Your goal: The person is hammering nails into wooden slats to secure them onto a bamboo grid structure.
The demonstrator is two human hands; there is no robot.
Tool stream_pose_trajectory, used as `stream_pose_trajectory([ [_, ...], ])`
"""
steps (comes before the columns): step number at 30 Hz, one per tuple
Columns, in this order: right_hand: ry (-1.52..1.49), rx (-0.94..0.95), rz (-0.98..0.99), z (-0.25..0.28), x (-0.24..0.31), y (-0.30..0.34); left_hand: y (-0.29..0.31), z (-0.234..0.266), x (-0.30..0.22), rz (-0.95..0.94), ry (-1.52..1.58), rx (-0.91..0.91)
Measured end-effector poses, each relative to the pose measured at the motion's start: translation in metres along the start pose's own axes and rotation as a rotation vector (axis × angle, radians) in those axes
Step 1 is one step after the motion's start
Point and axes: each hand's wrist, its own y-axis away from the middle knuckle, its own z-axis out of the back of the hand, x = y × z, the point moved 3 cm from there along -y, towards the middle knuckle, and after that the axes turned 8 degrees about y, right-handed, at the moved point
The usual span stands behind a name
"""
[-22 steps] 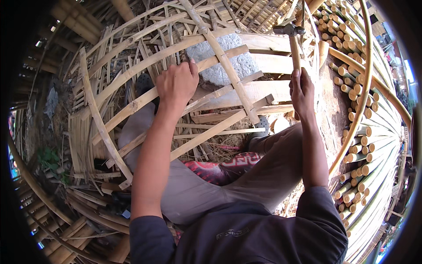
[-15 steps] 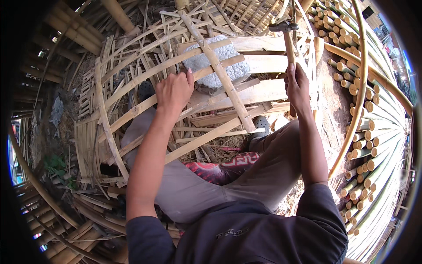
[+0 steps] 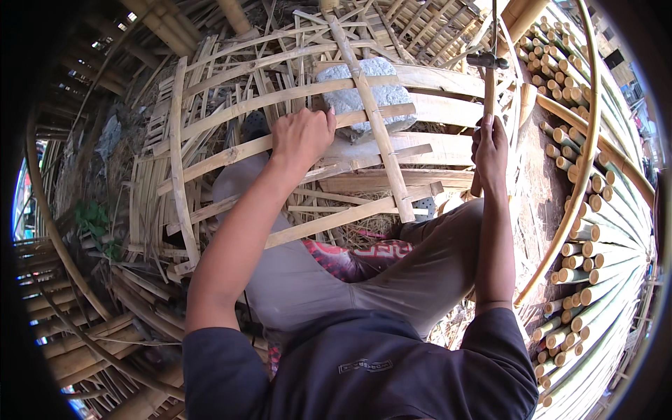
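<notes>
A lattice of split bamboo slats lies across my lap and over a rough grey stone block. My left hand is closed around one lengthwise bamboo slat, just left of the stone, thumb pointing up. A bamboo crosspiece runs over the slats above the stone; another crosspiece joins them at the left. In my right hand is a hammer, gripped by its wooden handle. Its dark metal head points away from me, right of the lattice and apart from it.
Wide pale bamboo strips lie beneath and right of the stone. Loose thin strips cover the ground at left. Stacked cut bamboo poles stand at the right, behind a curved bamboo pole. My trousered legs are bent below the lattice.
The view has shifted, so most things appear farther right. The lattice has turned slightly and slid a little over the stone, with my left hand on it. The hammer remains held up.
</notes>
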Motion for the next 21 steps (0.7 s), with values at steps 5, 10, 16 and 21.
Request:
stream_pose_trajectory([
  [5, -0.019, 0.028, 0.0, 0.003, 0.01, 0.003, 0.02, -0.022, -0.002, 0.034, 0.038, -0.037],
  [10, 0.058, 0.025, 0.011, 0.001, 0.001, 0.001, 0.021, -0.037, -0.003, 0.083, 0.067, 0.006],
  [16, 0.072, 0.042, 0.01, -0.005, 0.003, 0.003, 0.013, -0.031, 0.003, 0.053, 0.15, 0.077],
  [21, 0.064, 0.068, -0.021, -0.007, 0.004, 0.004, 0.002, -0.012, -0.004, 0.054, 0.2, 0.168],
])
